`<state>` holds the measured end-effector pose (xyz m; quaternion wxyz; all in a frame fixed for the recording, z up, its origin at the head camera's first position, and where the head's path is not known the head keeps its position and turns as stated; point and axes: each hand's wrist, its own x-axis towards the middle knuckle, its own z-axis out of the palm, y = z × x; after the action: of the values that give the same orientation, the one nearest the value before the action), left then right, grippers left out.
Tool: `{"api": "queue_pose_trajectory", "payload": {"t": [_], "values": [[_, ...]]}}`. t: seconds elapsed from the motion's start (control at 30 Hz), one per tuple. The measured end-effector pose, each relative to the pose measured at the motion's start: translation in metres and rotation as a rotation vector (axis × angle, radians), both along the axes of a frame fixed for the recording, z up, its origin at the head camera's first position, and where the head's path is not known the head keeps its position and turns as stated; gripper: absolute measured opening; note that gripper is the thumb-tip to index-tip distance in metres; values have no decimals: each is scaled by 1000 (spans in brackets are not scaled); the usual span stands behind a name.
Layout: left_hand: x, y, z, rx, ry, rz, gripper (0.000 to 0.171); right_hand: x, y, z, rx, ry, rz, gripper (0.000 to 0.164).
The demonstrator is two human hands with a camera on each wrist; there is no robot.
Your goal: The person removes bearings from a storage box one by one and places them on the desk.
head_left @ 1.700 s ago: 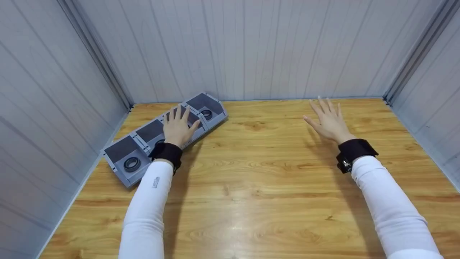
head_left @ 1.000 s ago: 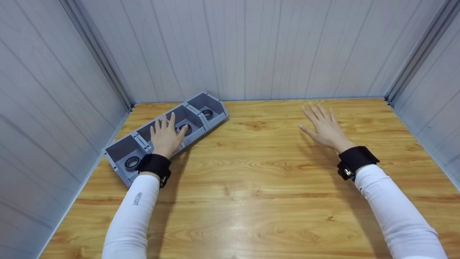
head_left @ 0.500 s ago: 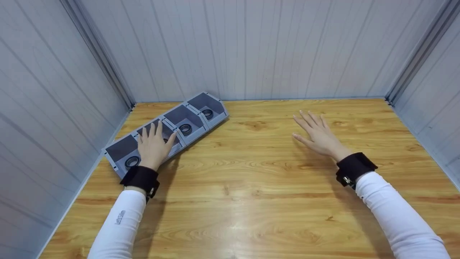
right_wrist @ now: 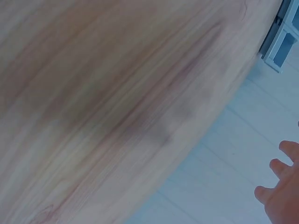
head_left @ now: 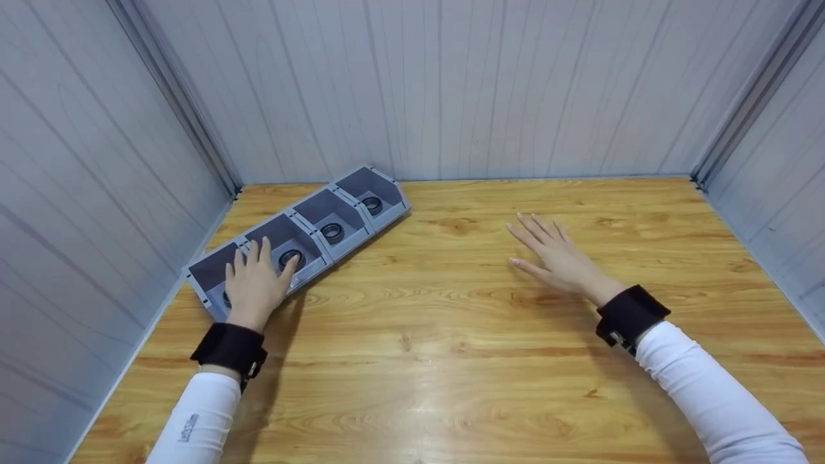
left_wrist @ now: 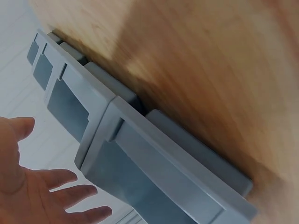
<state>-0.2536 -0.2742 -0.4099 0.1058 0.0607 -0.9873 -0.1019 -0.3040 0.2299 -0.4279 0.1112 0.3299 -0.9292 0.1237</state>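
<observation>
A row of joined grey storage bins [head_left: 351, 241] lies slantwise at the back left of the table. Dark bearing-like rings sit one to a compartment; one ring [head_left: 332, 232] and another ring [head_left: 372, 205] show fully in the head view. My left hand [head_left: 256, 287], fingers spread and holding nothing, hovers over the near-left bins and partly hides the nearest ring. The left wrist view has the left fingers [left_wrist: 77, 193] beside the bin walls. Over the right half of the table, my right hand [head_left: 561, 258] is spread, palm down, with nothing in it.
The wooden table [head_left: 438, 341] meets a white panelled back wall [head_left: 464, 90] behind the bins. A side wall [head_left: 71, 212] runs along the left, close to the bins' near end, and another wall [head_left: 786, 193] stands at the right.
My left hand has drawn back toward me and left along the bins, uncovering the middle rings. The right hand has moved nearer and slightly left. The bins have stayed put.
</observation>
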Motion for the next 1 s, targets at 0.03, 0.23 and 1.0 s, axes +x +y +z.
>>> {"api": "queue_pose_trajectory", "payload": {"t": [0.03, 0.23, 1.0], "values": [[2, -1, 0, -4, 7, 0, 78, 1, -2, 0, 4, 3, 7, 63], [13, -6, -1, -37, 49, 22, 80, 7, -8, -3, 24, 8, 40, 63], [47, -41, 0, -10, 114, 168, 62, 28, -28, -7, 58, 30, 137, 63]]}}
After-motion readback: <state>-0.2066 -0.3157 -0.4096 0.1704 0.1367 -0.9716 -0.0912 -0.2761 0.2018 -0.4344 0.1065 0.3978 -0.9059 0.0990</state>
